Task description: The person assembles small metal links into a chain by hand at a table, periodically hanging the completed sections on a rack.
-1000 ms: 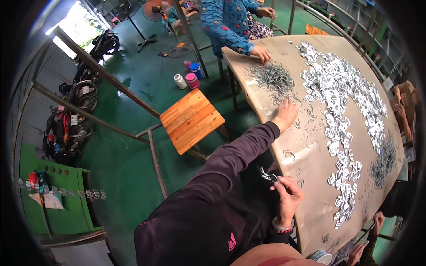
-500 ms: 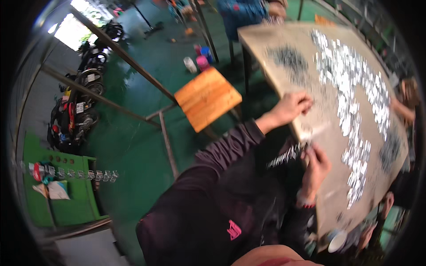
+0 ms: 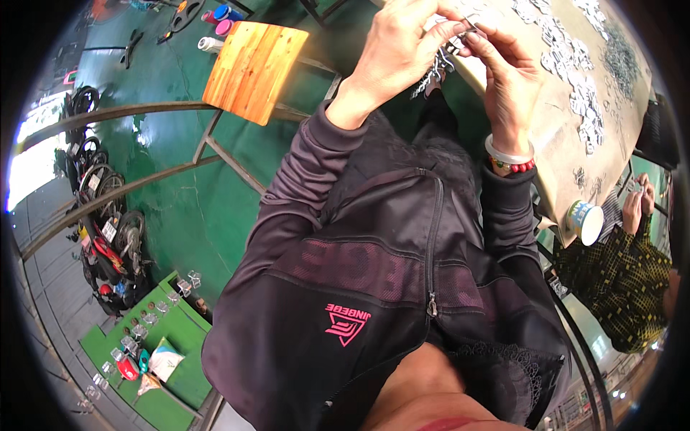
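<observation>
My left hand (image 3: pixel 402 54) and my right hand (image 3: pixel 507 82) meet at the near edge of the table. Thumb and fingers of both are pinched together on small, shiny metal pieces (image 3: pixel 456 44). A linked string of similar metal pieces (image 3: pixel 425 84) dangles below my left fingers, beside the table edge. Exactly how the pieces join is too small to tell. On the brown-covered table (image 3: pixel 557 154) lie many flat silvery metal pieces (image 3: pixel 568 54), with a heap of small dark wire-like bits (image 3: pixel 619 61) beyond them.
A paper cup (image 3: pixel 591 225) stands at the table's near corner, beside a person in a patterned yellow-and-black sleeve (image 3: pixel 611 287). To the left are a wooden stool (image 3: pixel 256 72), metal rails (image 3: pixel 122 109), parked motorbikes (image 3: pixel 104 244) and a green board (image 3: pixel 172 327) bearing metal pieces.
The view has swung, so the table now sits at the upper right. My left hand, earlier apart from my right, has come up against it at the metal pieces.
</observation>
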